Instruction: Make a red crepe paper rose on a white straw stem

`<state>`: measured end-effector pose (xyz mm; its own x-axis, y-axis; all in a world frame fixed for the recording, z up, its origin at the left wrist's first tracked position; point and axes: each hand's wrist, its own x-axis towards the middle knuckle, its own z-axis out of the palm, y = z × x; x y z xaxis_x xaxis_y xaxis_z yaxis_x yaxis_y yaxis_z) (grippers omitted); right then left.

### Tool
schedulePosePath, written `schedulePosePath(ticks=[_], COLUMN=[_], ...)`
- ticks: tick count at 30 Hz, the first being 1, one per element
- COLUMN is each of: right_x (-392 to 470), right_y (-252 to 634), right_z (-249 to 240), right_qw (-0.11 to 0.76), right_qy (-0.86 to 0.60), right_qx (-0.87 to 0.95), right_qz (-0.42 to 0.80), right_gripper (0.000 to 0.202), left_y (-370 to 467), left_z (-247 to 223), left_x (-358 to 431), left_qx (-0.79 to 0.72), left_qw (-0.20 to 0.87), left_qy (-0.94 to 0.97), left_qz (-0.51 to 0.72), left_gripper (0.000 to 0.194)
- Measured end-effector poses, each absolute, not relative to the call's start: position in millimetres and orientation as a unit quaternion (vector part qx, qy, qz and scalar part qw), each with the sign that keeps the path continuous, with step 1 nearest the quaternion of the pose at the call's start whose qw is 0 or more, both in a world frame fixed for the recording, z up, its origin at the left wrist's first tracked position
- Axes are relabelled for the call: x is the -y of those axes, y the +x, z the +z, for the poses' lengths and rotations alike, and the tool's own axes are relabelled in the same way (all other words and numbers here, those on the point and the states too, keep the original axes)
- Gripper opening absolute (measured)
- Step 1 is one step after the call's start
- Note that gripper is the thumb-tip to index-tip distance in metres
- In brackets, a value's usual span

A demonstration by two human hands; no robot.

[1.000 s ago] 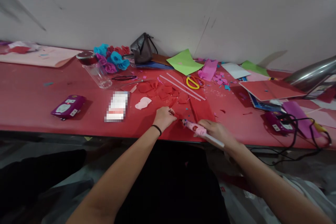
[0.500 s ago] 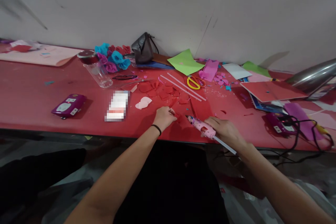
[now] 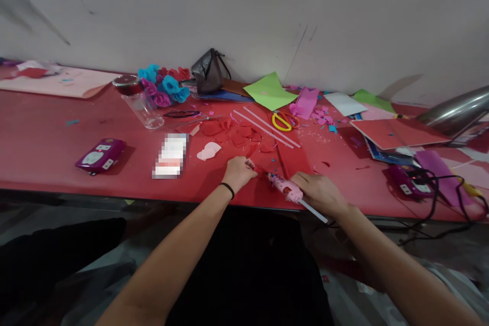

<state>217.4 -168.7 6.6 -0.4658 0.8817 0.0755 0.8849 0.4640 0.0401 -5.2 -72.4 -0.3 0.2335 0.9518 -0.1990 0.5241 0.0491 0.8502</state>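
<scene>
My right hand [image 3: 319, 192] is wrapped round a pink glue gun [image 3: 288, 188], from whose back end a clear glue stick [image 3: 314, 212] sticks out. The gun's nozzle points left, close to the fingers of my left hand [image 3: 240, 172]. Those fingers are pinched on a small piece of red paper [image 3: 260, 170], which blends into the red tabletop. Beyond both hands lie several cut red paper petals [image 3: 239, 135] and two loose glue sticks [image 3: 269, 127]. A pale pink paper piece [image 3: 209, 150] rests left of them.
Yellow-handled scissors [image 3: 281, 121] and a green sheet [image 3: 270, 91] lie farther back. Paper flowers [image 3: 170, 86], a clear bottle [image 3: 143, 107] and a dark pouch [image 3: 208, 71] stand near the wall. Purple power boxes [image 3: 101, 155] sit at both sides; cords trail at the right.
My right hand has brought the glue gun left, so its nozzle is nearer my left fingers. The left hand has stayed almost still.
</scene>
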Motion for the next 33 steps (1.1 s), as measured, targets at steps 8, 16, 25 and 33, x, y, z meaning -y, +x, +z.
schedulePosePath(ticks=[8,16,25,33], right_x=[170,169,174,179], right_y=[216,216,225,226], right_z=[10,11,11,14], right_qw=[0.019,0.001,0.003,0.033], right_qy=[-0.526,-0.536,-0.538,-0.534], right_qx=[0.849,0.843,0.841,0.843], right_qz=[-0.034,-0.041,-0.054,-0.058], right_gripper=[0.017,0.022,0.024,0.021], left_y=[-4,-5,-5,-5], left_z=[5,-1,-4,-4], left_x=[74,72,70,70], left_qx=[-0.577,-0.570,-0.569,-0.569], left_qw=[0.436,0.435,0.435,0.434], left_qy=[0.652,0.663,0.664,0.661], left_qz=[0.227,0.216,0.217,0.225], left_gripper=[0.018,0.015,0.015,0.015])
